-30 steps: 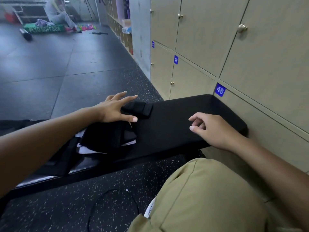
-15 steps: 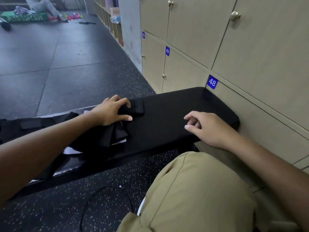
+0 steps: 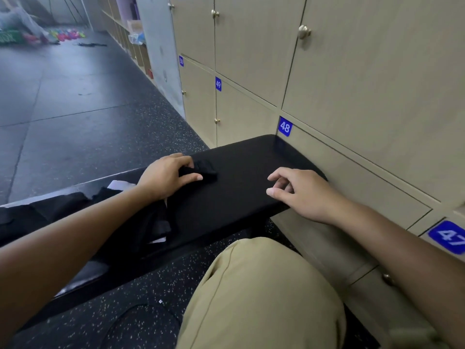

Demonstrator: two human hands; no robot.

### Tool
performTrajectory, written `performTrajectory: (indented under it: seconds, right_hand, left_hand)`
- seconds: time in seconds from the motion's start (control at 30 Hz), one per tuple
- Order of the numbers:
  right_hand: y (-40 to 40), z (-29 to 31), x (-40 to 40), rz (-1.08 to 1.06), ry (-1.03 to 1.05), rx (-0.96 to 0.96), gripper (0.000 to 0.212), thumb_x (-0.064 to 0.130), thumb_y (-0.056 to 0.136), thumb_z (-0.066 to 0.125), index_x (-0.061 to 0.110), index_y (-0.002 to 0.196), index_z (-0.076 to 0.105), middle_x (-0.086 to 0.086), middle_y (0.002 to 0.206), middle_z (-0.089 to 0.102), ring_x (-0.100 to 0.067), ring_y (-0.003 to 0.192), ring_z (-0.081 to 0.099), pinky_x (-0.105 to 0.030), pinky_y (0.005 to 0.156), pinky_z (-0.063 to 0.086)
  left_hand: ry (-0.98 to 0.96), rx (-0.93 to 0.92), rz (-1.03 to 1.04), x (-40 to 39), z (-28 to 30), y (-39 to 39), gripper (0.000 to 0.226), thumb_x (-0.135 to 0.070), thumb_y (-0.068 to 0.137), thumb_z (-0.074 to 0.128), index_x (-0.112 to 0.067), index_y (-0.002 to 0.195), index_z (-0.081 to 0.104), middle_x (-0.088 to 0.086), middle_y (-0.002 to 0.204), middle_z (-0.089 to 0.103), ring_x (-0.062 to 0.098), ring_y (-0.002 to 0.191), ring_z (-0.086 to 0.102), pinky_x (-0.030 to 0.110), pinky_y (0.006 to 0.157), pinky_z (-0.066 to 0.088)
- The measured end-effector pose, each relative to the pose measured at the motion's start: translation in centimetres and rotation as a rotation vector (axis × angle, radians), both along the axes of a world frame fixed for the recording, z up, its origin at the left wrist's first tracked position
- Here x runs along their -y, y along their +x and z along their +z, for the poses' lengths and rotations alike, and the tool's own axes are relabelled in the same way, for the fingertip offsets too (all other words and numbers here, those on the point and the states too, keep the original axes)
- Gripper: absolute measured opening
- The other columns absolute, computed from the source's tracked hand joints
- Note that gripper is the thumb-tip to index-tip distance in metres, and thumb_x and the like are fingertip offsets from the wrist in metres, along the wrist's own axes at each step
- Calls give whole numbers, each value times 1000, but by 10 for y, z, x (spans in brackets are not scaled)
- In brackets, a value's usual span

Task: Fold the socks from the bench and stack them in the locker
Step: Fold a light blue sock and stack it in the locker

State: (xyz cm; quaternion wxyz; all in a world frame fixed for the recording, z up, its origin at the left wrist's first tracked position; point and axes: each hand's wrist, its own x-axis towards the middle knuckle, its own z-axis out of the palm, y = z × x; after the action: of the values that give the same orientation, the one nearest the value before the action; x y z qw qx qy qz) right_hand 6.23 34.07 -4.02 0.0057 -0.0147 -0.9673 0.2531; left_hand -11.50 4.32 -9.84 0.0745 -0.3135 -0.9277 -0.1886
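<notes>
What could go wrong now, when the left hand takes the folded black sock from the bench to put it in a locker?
1. Every locker door in view is shut, and the left hand grips the folded sock; the free right hand would probably have to open one.
2. Black socks on the black bench are hard to see, so one from the loose pile might be missed.

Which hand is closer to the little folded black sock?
Left. The left hand grips the folded sock with its fingers curled round it. The right hand is apart from it, over the bench.
</notes>
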Motion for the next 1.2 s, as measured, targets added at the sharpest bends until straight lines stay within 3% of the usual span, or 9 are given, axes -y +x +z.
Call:
performTrajectory:
  seconds: [0.13,0.27,0.47,0.63,0.7,0.8,0.93,1.07,1.2]
  right_hand:
    - [3,3,-17,-59,-42,-29,28,43,97,63,29,121,63,15,97,67,-4,86,62,-33,86,54]
    - [9,5,-34,-137,-144,-59,24,40,97,65,29,118,64,14,97,67,-6,85,63,-24,81,51]
    - [18,6,-51,-221,-240,-89,23,39,97,66,29,117,65,14,94,67,-8,84,64,-19,78,48]
    - [21,10,-59,-283,-329,-173,19,36,94,68,28,112,69,13,89,69,-5,78,64,-22,81,50]
    - [22,12,-61,-299,-354,-208,18,36,94,68,29,110,69,12,89,70,-8,82,68,-26,85,53]
    - [25,18,-61,-317,-397,-240,16,34,94,67,29,110,70,11,86,70,-11,86,69,-27,88,53]
    - [26,22,-62,-331,-490,-267,15,31,94,68,27,109,70,10,90,71,-16,88,71,-32,90,54]
    - [22,18,-59,-344,-511,-248,35,36,92,71,30,126,62,14,112,67,-11,91,69,-30,85,52]
    - [18,13,-59,-302,-472,-227,71,44,89,74,44,150,37,13,138,42,-10,106,64,-22,84,47]
  left_hand:
    - [79,7,-6,-32,8,-8,39,-60,89,63,-22,89,62,-7,90,60,17,86,58,39,77,48]
    - [342,94,46,-69,27,-12,32,-49,90,71,-21,79,62,-4,78,65,14,75,61,36,68,47]
    - [548,176,53,-117,58,-14,34,-44,94,69,-12,85,66,5,73,69,20,69,67,32,66,51]
    - [751,213,37,-157,86,-10,34,-34,98,67,-2,87,63,4,69,60,-4,52,57,10,50,42]
    - [833,244,34,-166,98,-11,37,-38,98,67,-4,86,62,13,74,62,-2,58,58,14,53,44]
    - [946,292,8,-179,118,-15,50,-50,95,65,-1,89,64,21,78,63,18,65,58,24,54,44]
    - [1022,302,-2,-203,143,-7,44,-50,97,63,-8,84,59,12,74,57,11,50,50,22,46,41]
    - [1129,391,24,-220,153,1,48,-54,95,64,-6,91,59,13,75,47,16,50,41,26,46,35]
    - [1184,502,3,-228,153,12,47,-58,95,62,-10,92,59,11,74,44,20,55,38,29,49,34]
